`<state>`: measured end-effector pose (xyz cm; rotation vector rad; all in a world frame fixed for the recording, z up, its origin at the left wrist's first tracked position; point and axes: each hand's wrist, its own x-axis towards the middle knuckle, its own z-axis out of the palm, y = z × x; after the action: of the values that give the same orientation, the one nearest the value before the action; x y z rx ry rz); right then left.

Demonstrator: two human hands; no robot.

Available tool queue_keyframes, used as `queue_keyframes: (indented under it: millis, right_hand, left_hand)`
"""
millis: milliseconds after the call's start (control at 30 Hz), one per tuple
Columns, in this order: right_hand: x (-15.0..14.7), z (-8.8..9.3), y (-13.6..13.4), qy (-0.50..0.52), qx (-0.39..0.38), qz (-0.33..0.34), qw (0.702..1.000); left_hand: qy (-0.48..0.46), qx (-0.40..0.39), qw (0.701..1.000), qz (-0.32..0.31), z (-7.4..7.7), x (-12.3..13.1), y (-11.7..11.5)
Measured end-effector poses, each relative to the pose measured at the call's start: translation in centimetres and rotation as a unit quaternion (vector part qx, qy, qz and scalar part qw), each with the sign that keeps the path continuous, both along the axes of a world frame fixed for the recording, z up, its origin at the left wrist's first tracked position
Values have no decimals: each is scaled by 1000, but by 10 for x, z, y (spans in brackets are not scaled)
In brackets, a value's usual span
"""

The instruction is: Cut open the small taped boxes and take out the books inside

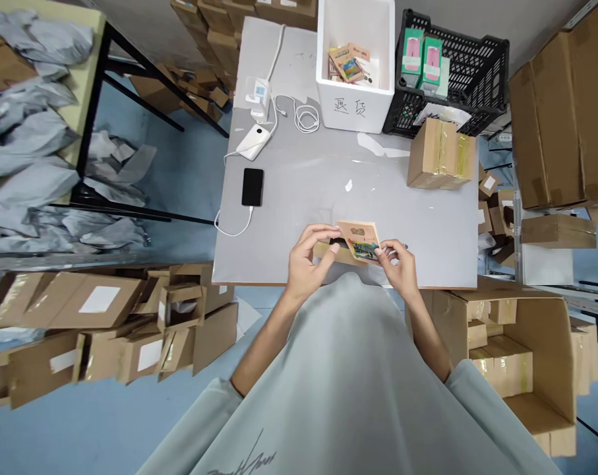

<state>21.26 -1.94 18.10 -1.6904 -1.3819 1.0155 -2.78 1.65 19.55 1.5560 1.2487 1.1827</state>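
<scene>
A small tan printed packet (pixel 358 232) with a colourful picture on its lower part is tilted above the near edge of the table. My right hand (pixel 399 267) pinches it at its lower right corner between thumb and fingers. Under the packet lies a flat tan cardboard box (pixel 345 255), partly covered, with something dark showing at its left end. Around that end is my left hand (pixel 308 260), fingers stretched out and thumb apart. Its fingertips reach the packet's left edge; whether they press on it is unclear.
A white foam box (pixel 355 109) holding similar packets stands at the back, beside a black crate (pixel 471 66) with green boxes. A taped carton (pixel 440 155) sits at right. A black phone (pixel 252 187), white power bank (pixel 253 142) and cables lie left. Open cartons (pixel 546 349) flank the table.
</scene>
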Motion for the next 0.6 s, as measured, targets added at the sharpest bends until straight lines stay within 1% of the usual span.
queue_keyframes:
  millis: [100, 200, 300, 467, 600]
  right_hand:
    - [3, 3, 2, 99, -33, -43, 994]
    - [4, 4, 4, 154, -51, -52, 985]
    - [2, 6, 6, 172, -59, -53, 982]
    - [-1, 9, 6, 202, -68, -54, 976]
    - [1, 11, 3, 202, -80, -60, 974]
  left_hand:
    - [-41, -23, 999, 7, 7, -2, 2]
    - [-38, -28, 999, 11, 11, -1, 3]
    - [-42, -37, 998, 9, 11, 0, 4]
    - [-62, -62, 996, 5, 5, 3, 8]
    - [-72, -88, 993, -10, 3, 2, 11]
